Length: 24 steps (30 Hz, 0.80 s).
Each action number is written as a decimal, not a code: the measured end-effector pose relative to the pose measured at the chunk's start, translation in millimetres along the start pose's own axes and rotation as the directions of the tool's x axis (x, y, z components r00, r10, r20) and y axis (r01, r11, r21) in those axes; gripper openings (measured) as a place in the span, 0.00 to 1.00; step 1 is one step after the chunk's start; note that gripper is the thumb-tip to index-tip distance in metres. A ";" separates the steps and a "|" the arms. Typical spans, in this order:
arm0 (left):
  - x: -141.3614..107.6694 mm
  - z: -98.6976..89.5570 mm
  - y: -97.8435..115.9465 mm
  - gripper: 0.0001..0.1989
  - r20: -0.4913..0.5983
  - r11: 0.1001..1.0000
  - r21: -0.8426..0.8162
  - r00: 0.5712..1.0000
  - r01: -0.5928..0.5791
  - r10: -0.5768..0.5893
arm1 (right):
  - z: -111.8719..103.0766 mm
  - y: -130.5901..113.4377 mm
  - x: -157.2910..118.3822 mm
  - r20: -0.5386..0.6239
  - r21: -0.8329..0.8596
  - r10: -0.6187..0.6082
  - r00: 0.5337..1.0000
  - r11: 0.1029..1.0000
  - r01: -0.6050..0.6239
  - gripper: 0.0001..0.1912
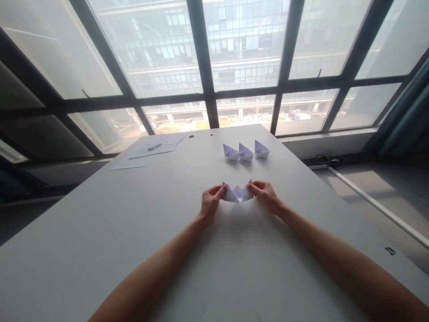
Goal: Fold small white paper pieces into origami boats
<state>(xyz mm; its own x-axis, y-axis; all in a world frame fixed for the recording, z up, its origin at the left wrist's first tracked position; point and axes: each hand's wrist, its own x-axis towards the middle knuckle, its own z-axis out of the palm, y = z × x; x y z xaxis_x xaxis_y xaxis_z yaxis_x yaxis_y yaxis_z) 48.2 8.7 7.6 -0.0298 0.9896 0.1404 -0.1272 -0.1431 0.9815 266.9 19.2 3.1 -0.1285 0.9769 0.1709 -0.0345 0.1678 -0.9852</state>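
Between my two hands is a folded white paper boat [238, 195], with a small peak in its middle and raised points at both ends. My left hand [212, 199] pinches its left end between thumb and fingers. The right end is pinched the same way by my right hand [264, 195]. Beyond it, three folded paper boats stand in a row on the table: a left one [231, 153], a middle one [246, 153] and a right one [262, 150]. Each has one tall pointed end.
The white table [167, 201] runs up to a large framed window. Flat white paper sheets [134, 162] lie at its far left, with a small pale object [154, 146] on top. A dark round hole [191, 136] is near the far edge. A dark mark [389, 251] is at right.
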 end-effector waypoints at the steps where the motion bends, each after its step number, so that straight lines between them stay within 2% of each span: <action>1: 1.8 -1.2 -2.1 0.19 -0.016 0.999 -0.039 1.000 0.003 -0.004 | -1.0 1.8 1.1 -0.024 0.003 -0.019 1.000 1.000 0.019 0.19; 5: 7.8 -5.5 -8.1 0.20 -0.070 0.985 -0.171 0.997 0.003 -0.015 | -2.5 7.2 4.9 -0.096 0.030 -0.063 0.993 0.997 0.066 0.16; 9: 11.9 -7.7 -11.0 0.19 -0.164 0.969 -0.246 0.986 -0.037 -0.004 | -1.2 10.1 6.9 -0.212 0.113 -0.021 0.977 0.993 0.046 0.16; 12: 13.6 -7.4 -12.9 0.19 -0.188 0.970 -0.243 0.982 -0.026 -0.021 | 0.8 9.9 6.5 -0.245 0.131 -0.002 0.970 0.991 0.035 0.17; 19: 13.5 -7.3 -14.7 0.19 -0.139 0.966 -0.259 0.990 -0.012 -0.025 | 3.6 8.2 3.9 -0.223 0.130 0.032 0.974 0.992 -0.003 0.21; 22: 10.9 -7.3 -11.0 0.25 -0.029 0.957 -0.290 1.000 0.000 -0.009 | 4.5 10.1 4.2 -0.219 0.154 0.034 0.975 0.988 0.000 0.21; 24: 9.5 -7.2 -8.7 0.32 0.020 0.959 -0.285 1.000 0.010 -0.004 | 5.2 11.8 4.7 -0.204 0.173 0.022 0.979 0.985 0.014 0.20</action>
<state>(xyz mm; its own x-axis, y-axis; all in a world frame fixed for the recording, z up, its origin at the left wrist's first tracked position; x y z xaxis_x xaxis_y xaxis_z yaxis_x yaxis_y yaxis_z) 41.9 19.2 -0.5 -0.0093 0.9903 0.1387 -0.4043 -0.1306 0.9052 260.8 25.1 -7.6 0.0755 0.9868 0.1435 -0.2077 0.1563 -0.9656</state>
